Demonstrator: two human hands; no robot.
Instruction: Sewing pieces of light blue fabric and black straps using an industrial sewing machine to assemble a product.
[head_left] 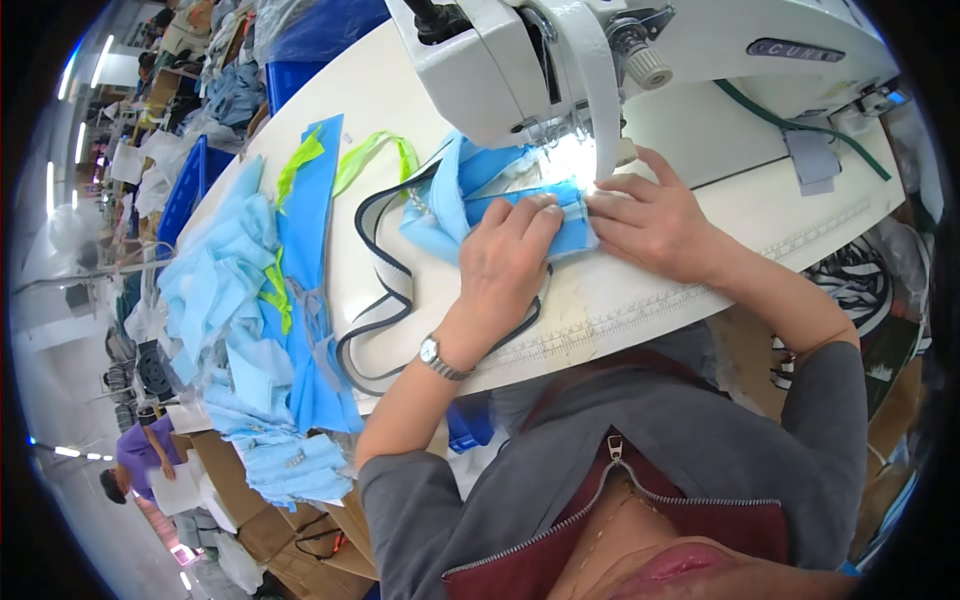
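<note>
A piece of blue fabric [568,232] lies under the lit needle area of a white sewing machine [480,80]. My left hand [508,250] rests on its near left part, fingers bent and pressed down together on the cloth. At the right edge of the fabric, close beside the presser area, my right hand [655,222] pinches the cloth between thumb and fingers. Lighter blue cloth [432,222] bunches to the left of my left hand. A white-and-dark striped band [380,250] curls from that cloth across the table and passes beneath my left wrist. The needle itself is lost in glare.
Light blue fabric pieces [235,290] heap over the table's left edge, alongside a bright blue strip [312,230] and neon-yellow strips [375,155]. Ruler markings [640,315] run along the front edge. A green cord [800,125] lies right. Another person [145,455] is far left.
</note>
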